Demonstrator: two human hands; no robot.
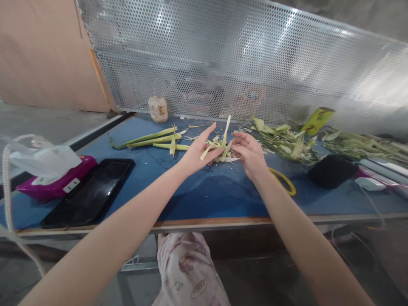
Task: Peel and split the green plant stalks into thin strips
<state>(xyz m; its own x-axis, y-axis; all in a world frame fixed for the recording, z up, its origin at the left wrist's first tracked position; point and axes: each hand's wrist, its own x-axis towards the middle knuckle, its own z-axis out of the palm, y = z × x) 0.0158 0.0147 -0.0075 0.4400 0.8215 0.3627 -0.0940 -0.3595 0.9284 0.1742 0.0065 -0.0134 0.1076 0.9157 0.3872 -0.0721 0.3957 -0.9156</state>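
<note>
My left hand (201, 149) has its thumb and lower fingers closed around a pale green leafy piece (225, 138), while its index finger points up and away. On the other side of that piece, my right hand (250, 154) is curled, its fingertips pinching at the leaf's right edge. The exact contact is small and partly hidden. Leaf shreds (216, 142) lie beneath and behind both hands. Left of them several long green stalks (149, 139) rest on the blue tabletop (204, 195). A heap of peeled leaves (287, 142) spreads beyond my right hand.
A dark phone or tablet (92, 191) and a purple tissue pack (57, 178) lie at left. A jar-like container (158, 109) stands by the perforated metal screen (191, 55). Rightward are a yellow ring (288, 182), a black object (333, 171), a yellow-green packet (318, 121) and more leaves (366, 146).
</note>
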